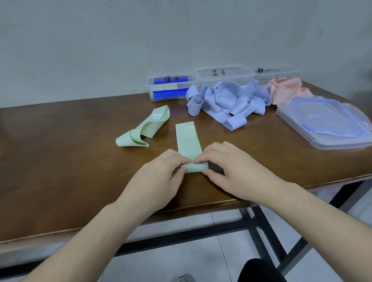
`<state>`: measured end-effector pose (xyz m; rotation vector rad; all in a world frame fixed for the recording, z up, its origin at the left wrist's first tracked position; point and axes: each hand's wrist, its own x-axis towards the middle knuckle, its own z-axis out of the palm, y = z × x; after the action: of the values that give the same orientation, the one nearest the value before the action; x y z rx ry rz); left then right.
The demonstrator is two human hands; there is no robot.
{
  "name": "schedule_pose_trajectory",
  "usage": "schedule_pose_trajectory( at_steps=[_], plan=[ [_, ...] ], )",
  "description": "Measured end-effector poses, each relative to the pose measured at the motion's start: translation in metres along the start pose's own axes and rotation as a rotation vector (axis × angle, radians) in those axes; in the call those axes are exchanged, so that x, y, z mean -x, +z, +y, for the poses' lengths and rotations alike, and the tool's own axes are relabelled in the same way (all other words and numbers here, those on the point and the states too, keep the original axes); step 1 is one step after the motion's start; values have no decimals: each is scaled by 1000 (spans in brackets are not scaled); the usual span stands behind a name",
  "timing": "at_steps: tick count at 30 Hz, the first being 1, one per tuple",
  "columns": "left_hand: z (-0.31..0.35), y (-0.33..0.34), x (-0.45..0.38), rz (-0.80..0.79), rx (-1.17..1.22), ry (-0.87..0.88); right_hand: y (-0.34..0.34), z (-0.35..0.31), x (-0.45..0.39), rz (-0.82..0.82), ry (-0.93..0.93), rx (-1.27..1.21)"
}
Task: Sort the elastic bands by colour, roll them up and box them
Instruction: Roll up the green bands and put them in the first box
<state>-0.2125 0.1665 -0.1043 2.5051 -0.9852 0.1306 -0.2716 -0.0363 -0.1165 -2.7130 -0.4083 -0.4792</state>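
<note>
- Left hand (159, 175) and right hand (228, 166) pinch the near end of the flat green elastic band (188, 140), starting its roll
- It lies on the counter (62, 159), nearer than the green-labelled box (171, 88) so rolling runs boxward

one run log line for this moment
step: rolling | item: green band flat on table | left hand, right hand: pinching near end | second green band: loose

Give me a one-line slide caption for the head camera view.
Both hands, left hand and right hand, roll the near end of a flat pale green elastic band on a brown wooden table.
</note>
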Motion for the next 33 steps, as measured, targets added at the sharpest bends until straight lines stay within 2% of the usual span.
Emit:
schedule_pose_trajectory(
  at_steps=[5, 11, 16, 21, 27, 33],
  plan=[
    [2, -1, 5, 68, -39, 33, 0, 4, -8, -31, 20, -14],
    [-4, 1, -3, 75, -39, 23, -1, 4, -11, -54, 34, 148],
    [-9, 1, -10, 38, -17, 2, -2, 3, -13, -19, 59, 34],
    [-8, 0, -20, -17, -70, -15, -2, 5, -21, -54, 88, 20],
    [-4, -1, -20, 17, -20, 7, -3, 2, -23, -40, 104, -37],
    [10, -5, 18, 85, 67, 31, -7, -8, 5, -49, 44, -48]
  ],
)
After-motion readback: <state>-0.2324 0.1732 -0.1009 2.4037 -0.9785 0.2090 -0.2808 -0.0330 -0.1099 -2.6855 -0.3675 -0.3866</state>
